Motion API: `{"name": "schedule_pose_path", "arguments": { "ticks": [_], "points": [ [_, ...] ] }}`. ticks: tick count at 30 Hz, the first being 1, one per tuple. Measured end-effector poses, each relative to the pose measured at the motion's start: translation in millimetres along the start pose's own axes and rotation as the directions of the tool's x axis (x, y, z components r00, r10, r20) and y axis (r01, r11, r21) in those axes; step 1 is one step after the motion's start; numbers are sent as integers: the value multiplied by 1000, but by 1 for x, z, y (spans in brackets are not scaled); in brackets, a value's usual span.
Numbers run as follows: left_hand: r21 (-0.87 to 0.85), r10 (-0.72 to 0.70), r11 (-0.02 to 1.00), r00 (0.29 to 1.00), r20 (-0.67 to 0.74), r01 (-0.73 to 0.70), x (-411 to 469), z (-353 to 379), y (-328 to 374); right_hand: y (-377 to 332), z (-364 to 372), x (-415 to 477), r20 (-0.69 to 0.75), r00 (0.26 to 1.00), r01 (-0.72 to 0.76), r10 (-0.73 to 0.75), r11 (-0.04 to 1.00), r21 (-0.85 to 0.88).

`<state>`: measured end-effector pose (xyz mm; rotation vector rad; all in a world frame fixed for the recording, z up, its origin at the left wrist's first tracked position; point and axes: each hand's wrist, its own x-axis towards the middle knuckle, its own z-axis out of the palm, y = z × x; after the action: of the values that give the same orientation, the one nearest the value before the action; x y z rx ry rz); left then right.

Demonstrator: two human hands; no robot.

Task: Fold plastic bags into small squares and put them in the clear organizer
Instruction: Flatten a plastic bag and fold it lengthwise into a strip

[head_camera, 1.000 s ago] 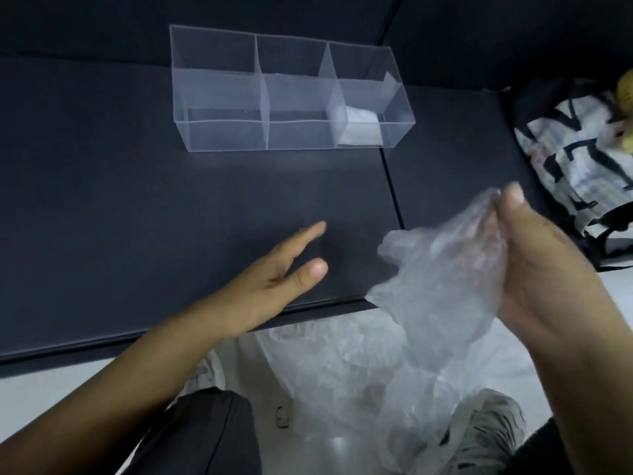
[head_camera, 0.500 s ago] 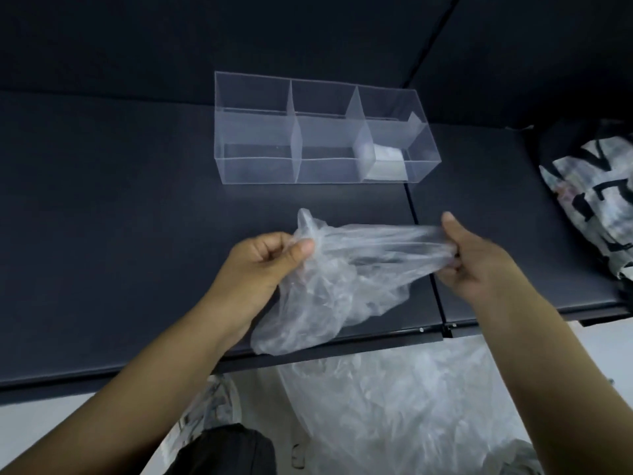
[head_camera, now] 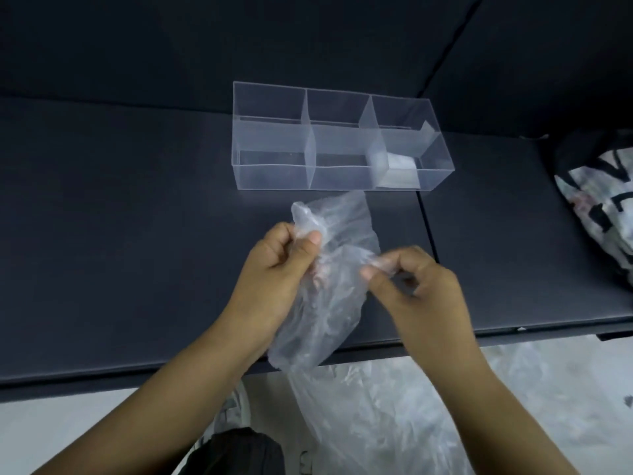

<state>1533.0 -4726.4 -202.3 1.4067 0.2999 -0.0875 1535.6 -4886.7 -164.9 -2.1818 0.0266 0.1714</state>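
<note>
Crumpled plastic bag (head_camera: 342, 228) is pinched by the left grip (head_camera: 277, 269) and right grip (head_camera: 418, 289) over the desk (head_camera: 120, 217), at 6 o'clock from the clear organizer (head_camera: 270, 156); it is best flattened before creasing

Open dark mat (head_camera: 120, 217) left of clear organizer (head_camera: 274, 176); patterned cloth (head_camera: 599, 200) far right.

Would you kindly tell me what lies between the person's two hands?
Head view: a crumpled clear plastic bag fills the gap, pinched by the left hand and right hand.
</note>
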Motion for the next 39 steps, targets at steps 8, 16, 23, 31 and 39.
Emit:
{"name": "schedule_pose_path", "arguments": {
  "ticks": [8, 16, 23, 31, 39],
  "points": [
    [6, -29, 1000, 981, 192, 29, 16, -17, 0, 8, -25, 12, 188, 979, 39, -85, 971, 238],
    [-63, 30, 997, 999, -23, -32, 14, -35, -11, 34, -29, 27, -256, 941, -173, 220, 965, 195],
    [149, -71, 986, 998, 4, 69, -2, -70, -9, 37, -35, 48, -148, 987, -42, 60, 992, 121],
    [418, -182, 907, 934, 307, 40, 34, -29, 29, 2, 3, 76, 239, 962, 91, -134, 979, 184],
    [270, -129, 946, 973, -191, 179, 63, -53, 7, 52, -36, 107, 95, 995, -20, 21, 1000, -10]
  ]
}}
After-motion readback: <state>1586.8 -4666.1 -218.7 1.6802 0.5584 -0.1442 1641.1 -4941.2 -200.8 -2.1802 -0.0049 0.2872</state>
